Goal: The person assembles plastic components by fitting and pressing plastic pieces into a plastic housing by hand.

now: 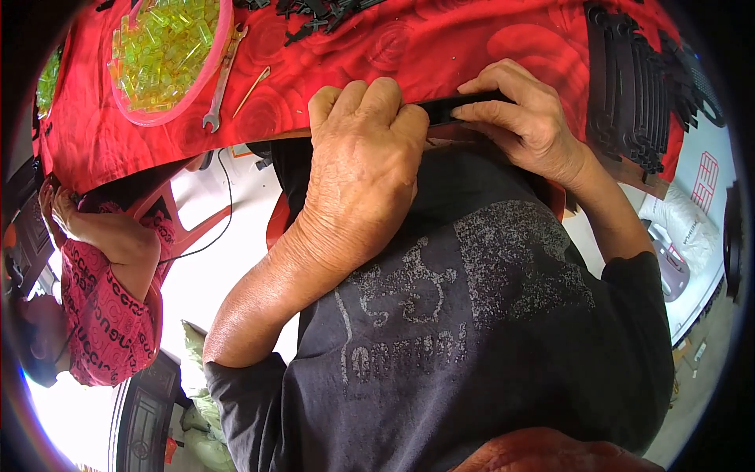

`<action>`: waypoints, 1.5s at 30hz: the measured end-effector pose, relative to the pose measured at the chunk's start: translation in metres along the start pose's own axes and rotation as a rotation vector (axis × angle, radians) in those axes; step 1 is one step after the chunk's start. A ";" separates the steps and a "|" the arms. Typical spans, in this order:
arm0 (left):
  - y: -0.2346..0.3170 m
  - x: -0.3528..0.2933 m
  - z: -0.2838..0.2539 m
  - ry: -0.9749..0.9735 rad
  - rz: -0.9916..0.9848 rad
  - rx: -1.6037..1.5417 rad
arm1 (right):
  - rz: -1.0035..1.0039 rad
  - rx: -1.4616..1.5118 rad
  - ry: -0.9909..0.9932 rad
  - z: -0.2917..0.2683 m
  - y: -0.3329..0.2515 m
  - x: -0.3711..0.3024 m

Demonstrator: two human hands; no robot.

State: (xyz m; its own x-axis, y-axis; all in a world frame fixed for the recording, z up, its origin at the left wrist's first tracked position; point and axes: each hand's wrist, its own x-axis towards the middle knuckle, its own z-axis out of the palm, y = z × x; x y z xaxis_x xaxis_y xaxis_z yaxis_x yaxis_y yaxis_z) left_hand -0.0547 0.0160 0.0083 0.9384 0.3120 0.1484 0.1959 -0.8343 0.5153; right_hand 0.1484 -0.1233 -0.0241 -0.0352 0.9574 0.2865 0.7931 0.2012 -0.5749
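Right hand (528, 118) is pinching the right part of a long, narrow black strip (440, 108), plastic by the look, thumb and fingers nearly together; left hand (362, 149) is curling into a fist over its left part, fingertips hidden, so can't tell if it's truly gripping. Strip is lying across the near edge of the red, rose-patterned cloth-covered counter (311, 67), right in front of the dark T-shirt (487, 315). Handling guess: it's looking light, fairly stiff, a bit slick, maybe snapping if bent hard; take hold near both ends, keeping the middle unloaded. Counts: one strip is sitting at the hands; one pink-rimmed basket (149, 119) is standing far left, holding translucent yellow-green plastic pieces (161, 55), too many to count; one silver metal wrench (224, 82) and one thin tan stick (252, 92) are lying just right of it; one stack of long black strips (629, 86) is resting at right, overlapping, uncountable; one heap of small black parts (318, 17) is spreading along the far side, also uncountable.
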 end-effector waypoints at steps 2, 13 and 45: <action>-0.001 0.001 0.001 0.001 -0.002 -0.008 | 0.001 0.000 0.002 0.000 0.000 0.000; -0.011 0.004 0.001 -0.062 0.101 -0.020 | 0.002 -0.013 0.014 0.002 -0.001 0.000; -0.013 0.010 -0.002 -0.152 0.150 -0.057 | 0.032 0.013 0.005 0.000 0.000 0.001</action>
State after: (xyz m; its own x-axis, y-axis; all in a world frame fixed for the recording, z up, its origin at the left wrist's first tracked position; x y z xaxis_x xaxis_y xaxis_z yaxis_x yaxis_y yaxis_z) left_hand -0.0487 0.0306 0.0048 0.9888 0.1106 0.1007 0.0383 -0.8381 0.5441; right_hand 0.1485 -0.1228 -0.0236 -0.0067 0.9623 0.2720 0.7859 0.1732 -0.5936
